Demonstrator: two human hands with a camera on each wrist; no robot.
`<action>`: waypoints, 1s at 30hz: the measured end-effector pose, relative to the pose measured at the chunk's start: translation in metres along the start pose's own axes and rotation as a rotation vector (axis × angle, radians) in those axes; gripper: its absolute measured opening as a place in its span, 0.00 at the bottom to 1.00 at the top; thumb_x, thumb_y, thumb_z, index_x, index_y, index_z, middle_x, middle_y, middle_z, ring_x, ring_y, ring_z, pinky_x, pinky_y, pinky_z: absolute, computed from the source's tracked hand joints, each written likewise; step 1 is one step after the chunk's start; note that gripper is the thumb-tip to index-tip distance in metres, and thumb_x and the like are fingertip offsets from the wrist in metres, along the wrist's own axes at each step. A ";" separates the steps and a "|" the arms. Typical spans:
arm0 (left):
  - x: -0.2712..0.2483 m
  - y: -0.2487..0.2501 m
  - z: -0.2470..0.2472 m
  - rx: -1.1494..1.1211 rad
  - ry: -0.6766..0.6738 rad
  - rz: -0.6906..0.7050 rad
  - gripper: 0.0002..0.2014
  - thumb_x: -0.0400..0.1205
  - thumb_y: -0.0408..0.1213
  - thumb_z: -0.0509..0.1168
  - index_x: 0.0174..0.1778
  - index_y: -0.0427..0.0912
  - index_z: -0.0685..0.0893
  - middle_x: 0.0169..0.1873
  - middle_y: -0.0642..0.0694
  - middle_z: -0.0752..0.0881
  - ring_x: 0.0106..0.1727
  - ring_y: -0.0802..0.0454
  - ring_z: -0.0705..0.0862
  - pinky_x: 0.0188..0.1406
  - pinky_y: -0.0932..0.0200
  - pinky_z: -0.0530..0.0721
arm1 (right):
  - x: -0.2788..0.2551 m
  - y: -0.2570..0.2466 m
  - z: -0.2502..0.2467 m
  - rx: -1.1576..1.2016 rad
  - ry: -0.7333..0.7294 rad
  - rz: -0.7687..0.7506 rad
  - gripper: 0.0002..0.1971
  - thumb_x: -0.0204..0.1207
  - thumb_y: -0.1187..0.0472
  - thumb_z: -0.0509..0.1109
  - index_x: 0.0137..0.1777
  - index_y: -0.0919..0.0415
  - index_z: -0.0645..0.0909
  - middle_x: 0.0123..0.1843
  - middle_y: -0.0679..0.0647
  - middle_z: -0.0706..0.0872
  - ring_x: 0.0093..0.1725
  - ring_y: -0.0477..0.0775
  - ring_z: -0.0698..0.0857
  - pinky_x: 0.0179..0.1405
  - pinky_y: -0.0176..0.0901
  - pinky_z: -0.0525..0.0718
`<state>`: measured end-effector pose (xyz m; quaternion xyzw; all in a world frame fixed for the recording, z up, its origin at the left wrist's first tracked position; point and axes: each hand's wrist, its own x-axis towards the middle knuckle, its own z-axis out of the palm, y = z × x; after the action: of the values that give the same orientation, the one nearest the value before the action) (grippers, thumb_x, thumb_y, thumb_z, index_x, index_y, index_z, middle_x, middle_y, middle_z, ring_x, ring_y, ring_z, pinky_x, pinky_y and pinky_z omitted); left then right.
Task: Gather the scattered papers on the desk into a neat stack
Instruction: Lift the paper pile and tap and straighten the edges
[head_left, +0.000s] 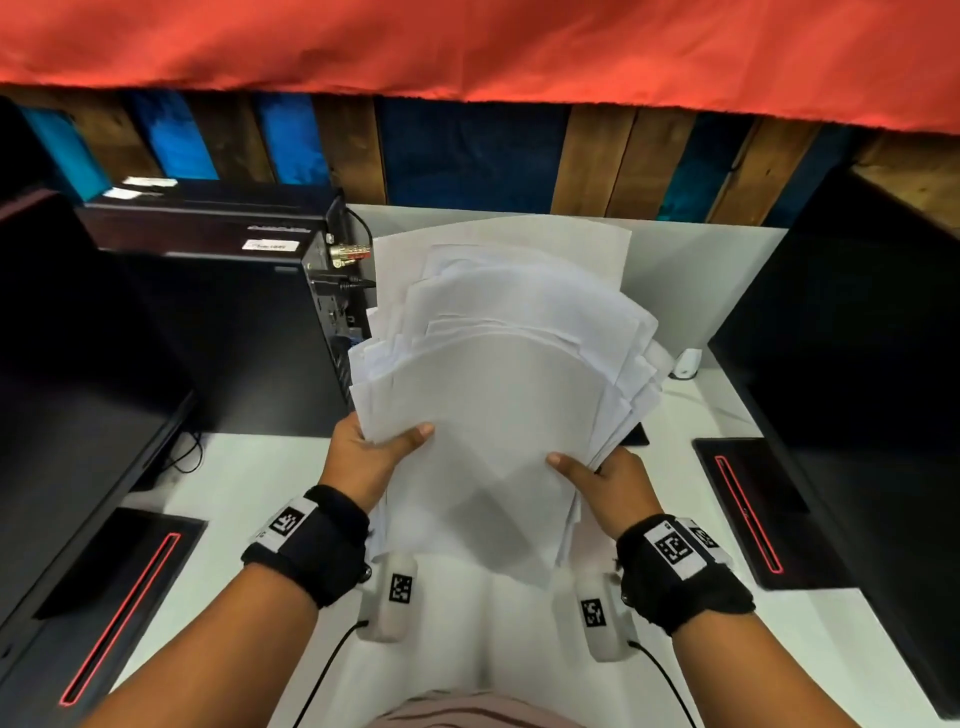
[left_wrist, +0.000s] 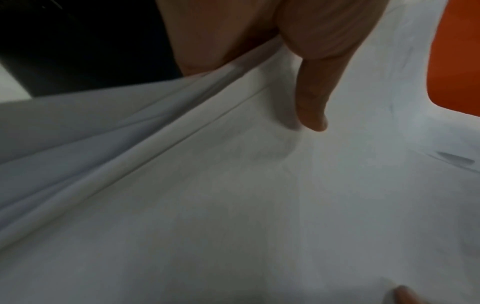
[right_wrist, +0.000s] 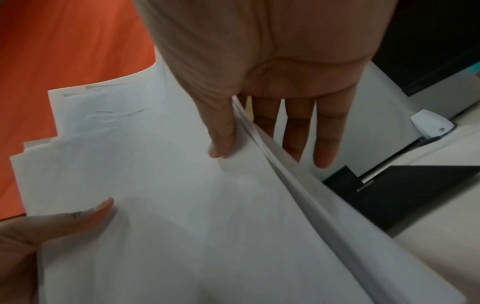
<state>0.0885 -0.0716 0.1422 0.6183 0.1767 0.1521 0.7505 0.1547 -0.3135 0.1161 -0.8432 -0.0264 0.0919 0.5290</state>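
Left hand (head_left: 371, 457) and right hand (head_left: 605, 480) each pinch a side edge of the papers (head_left: 498, 374), thumbs on top, fingers beneath. Sheaf held up between both hands off the desk (head_left: 249, 483), still fanned; two-sided grip probably for squaring edges.

An office: white desk (head_left: 249, 483), monitors (head_left: 852, 332), desktop computer case (head_left: 234, 291).

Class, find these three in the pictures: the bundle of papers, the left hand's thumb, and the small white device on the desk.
papers (head_left: 498, 415), head view, top sheet's middle.
left hand's thumb (head_left: 410, 435), head view, on the thumb near its tip.
small white device (right_wrist: 431, 123), right wrist view, its white top.
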 end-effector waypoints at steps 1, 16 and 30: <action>-0.001 0.000 0.000 -0.007 0.016 0.003 0.13 0.73 0.25 0.73 0.50 0.43 0.87 0.41 0.50 0.92 0.40 0.57 0.91 0.36 0.66 0.87 | -0.003 -0.003 0.001 0.054 0.008 -0.002 0.16 0.73 0.56 0.75 0.55 0.67 0.86 0.47 0.56 0.90 0.51 0.56 0.88 0.45 0.33 0.85; 0.007 0.033 0.006 -0.038 0.033 0.155 0.24 0.63 0.31 0.79 0.56 0.39 0.87 0.48 0.46 0.92 0.52 0.50 0.90 0.44 0.65 0.86 | -0.021 -0.074 -0.005 0.556 0.203 -0.261 0.31 0.60 0.66 0.84 0.65 0.62 0.80 0.59 0.57 0.89 0.59 0.55 0.88 0.60 0.49 0.86; 0.007 0.066 0.026 -0.001 0.208 0.318 0.18 0.70 0.41 0.78 0.54 0.39 0.89 0.47 0.46 0.92 0.48 0.53 0.91 0.45 0.61 0.89 | -0.017 -0.100 0.010 0.737 0.482 -0.269 0.15 0.70 0.62 0.78 0.58 0.56 0.85 0.51 0.49 0.91 0.52 0.46 0.90 0.50 0.35 0.87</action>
<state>0.1062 -0.0786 0.2109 0.6188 0.1533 0.3322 0.6951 0.1411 -0.2630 0.2033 -0.5854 0.0226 -0.1731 0.7917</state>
